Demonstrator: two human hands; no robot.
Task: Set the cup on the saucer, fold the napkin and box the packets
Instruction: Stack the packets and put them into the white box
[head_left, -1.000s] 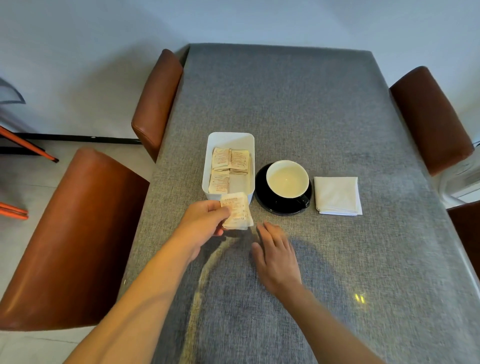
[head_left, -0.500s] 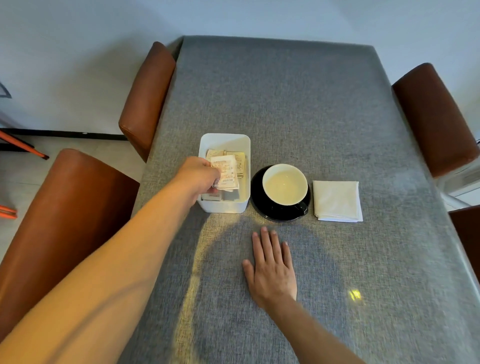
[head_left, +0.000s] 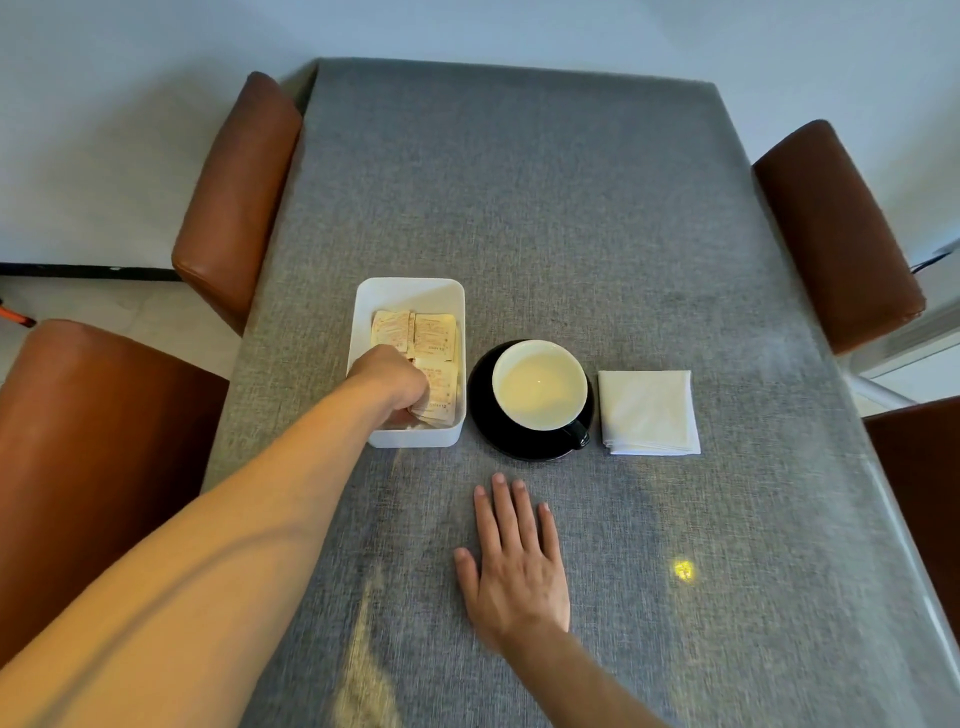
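A white box stands on the grey table with several cream packets lying inside. My left hand reaches down into the box's near end, fingers curled on a packet that rests on the others. To the right, a black cup with a pale inside sits on a black saucer, handle toward me. A folded white napkin lies right of the saucer. My right hand rests flat on the table, fingers spread, holding nothing.
Brown leather chairs stand along both sides: two on the left and two on the right. The grey table stretches bare toward the far wall. A small light spot glints near my right hand.
My left hand carried a packet from the table in front of the box up over its rim and down inside. My right hand slid back toward me, staying flat.
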